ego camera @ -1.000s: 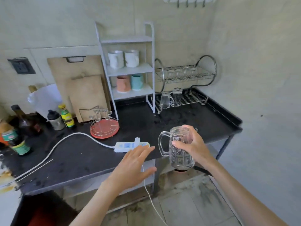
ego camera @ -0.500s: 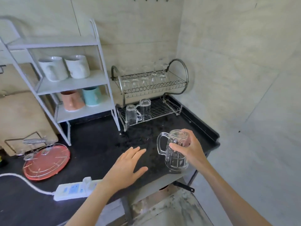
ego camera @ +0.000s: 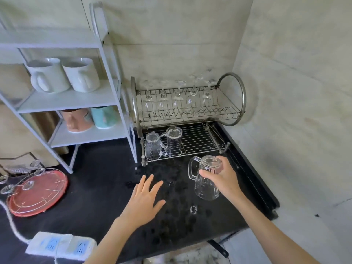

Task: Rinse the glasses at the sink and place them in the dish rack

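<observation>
Black worktop [ego camera: 99, 189] tucked into a corner with pale tiled walls, and it's splashed with water drops in front of the two-tier wire dish rack [ego camera: 231, 113]. The right hand [ego camera: 222, 178] grips a clear handled glass mug [ego camera: 206, 185] upside down, fingers wrapped round its side, held above the worktop just in front of the rack's lower tier. The left hand [ego camera: 145, 201] is spread flat with straight fingers over the wet patch, can't tell if it's actually touching. Lower tier has two more glass mugs [ego camera: 163, 143] sitting upside down side by side at its left end. Upper tier carries a row of stemmed glasses [ego camera: 178, 100], also inverted. Left of the rack there's a white shelf unit [ego camera: 76, 100] with ceramic mugs, plus a red round tray [ego camera: 38, 193] and a power strip [ego camera: 61, 246] near the front edge.
</observation>
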Demonstrator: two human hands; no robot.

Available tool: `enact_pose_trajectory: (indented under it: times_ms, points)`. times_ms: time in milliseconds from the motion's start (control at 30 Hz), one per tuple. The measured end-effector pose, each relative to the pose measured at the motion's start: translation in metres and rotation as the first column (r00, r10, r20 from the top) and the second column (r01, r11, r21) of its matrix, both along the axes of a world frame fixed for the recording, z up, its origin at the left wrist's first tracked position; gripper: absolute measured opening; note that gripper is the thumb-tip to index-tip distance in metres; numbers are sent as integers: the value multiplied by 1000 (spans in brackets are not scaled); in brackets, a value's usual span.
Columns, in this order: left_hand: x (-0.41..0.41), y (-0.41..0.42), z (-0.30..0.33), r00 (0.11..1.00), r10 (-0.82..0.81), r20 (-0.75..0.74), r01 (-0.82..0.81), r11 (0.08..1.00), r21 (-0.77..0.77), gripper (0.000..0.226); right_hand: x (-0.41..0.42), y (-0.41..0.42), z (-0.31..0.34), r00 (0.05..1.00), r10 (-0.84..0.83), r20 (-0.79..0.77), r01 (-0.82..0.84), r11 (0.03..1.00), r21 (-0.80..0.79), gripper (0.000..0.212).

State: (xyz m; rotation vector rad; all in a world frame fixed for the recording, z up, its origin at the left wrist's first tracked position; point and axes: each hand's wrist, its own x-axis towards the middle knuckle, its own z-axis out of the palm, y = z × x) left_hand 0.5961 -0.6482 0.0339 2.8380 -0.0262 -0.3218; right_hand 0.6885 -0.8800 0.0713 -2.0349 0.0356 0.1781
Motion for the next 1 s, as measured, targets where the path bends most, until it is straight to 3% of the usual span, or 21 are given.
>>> enact_pose_trajectory:
  times_ms: [133,333,667,800,1000]
  points:
    - [53,17,-15,999,45,-11,-44,996,75,63,62,19,-14,996,-71,48,73,996,-43,57]
    - [106,37,-36,994,96,-56,-89,989,121,68,132,40,-42,986,-167,2,167,985,-38,76]
    - [133,56,-62,976,215,-45,-209,971,112,76,215,82,-72,997,-79,22,81,993,-86,80]
    - [131,65,-74,982,187,31,-189,974,122,90,223,90,-89,999,-47,-17,44,989,-142,79]
    - [127,66,-89,962,236,140,-254,958,131,86,226,84,-101,997,34,-65,-43,987,-152,86]
